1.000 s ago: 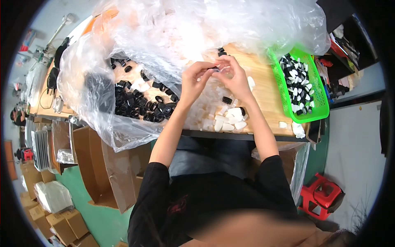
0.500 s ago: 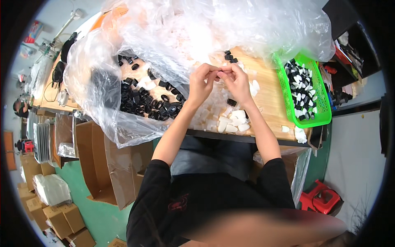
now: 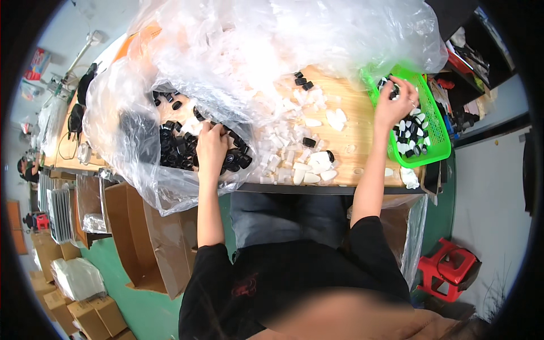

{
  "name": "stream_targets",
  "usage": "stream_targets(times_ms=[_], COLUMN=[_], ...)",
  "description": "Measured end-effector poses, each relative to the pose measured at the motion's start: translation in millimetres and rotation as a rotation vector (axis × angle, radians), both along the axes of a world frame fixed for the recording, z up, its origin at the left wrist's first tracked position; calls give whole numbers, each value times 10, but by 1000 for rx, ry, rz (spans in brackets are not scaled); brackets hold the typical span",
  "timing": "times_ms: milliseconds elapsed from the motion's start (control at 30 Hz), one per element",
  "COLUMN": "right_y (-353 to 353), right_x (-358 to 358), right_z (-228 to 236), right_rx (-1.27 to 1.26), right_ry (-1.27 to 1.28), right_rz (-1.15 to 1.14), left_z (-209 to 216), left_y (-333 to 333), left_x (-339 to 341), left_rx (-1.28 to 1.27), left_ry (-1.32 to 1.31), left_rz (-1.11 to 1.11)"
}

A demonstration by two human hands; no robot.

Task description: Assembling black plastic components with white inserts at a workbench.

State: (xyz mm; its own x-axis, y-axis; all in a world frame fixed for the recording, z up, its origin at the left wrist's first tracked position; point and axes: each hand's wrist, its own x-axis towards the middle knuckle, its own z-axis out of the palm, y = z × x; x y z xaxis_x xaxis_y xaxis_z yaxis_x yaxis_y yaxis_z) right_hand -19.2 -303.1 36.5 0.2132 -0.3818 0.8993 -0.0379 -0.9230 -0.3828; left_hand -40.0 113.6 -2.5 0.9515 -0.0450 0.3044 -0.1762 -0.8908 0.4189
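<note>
Left hand [image 3: 212, 141] is bunched into the black caps [image 3: 174, 148] near the table [image 3: 352, 146]'s front edge, right hand [image 3: 396, 103] is curled over the green basket [image 3: 439, 136] by the right edge, can't tell if either's gripping anything, and snagging that plastic bag [image 3: 164, 191] could probably drag caps off the front.

Two hands [image 3: 212, 143], one green basket [image 3: 441, 137]; black caps [image 3: 173, 148], white pieces [image 3: 319, 161]: dozens each.

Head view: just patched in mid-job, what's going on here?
A person's left hand is in the black parts; the right hand is at the green basket of mixed pieces. Whether either grips anything is unclear. Translucent pieces and white pieces lie on the table between them.
</note>
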Motion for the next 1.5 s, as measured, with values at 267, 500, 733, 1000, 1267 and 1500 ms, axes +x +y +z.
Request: stream_targets(times_ms=[267, 500, 733, 1000, 1267, 1500], right_y=[555, 898, 924, 1274, 1380, 1435], right_x=[198, 241, 214, 206, 20, -11], right_z=[-439, -631, -609, -595, -234, -226], right_rx=[33, 36, -65, -264, 354, 236], right_ry=[636, 759, 847, 633, 334, 270], right_rz=[609, 742, 769, 894, 1022, 1013], left_z=[326, 475, 34, 30, 23, 22], left_y=[-213, -809, -1151, -1119, -1094, -1151], left_x=[138, 453, 569, 541, 507, 489], left_rx=[-439, -1137, -1370, -1448, -1463, -1414], left_ry=[-140, 213, 425, 393, 347, 342], left_rz=[-18, -433, -575, -550, -515, -587])
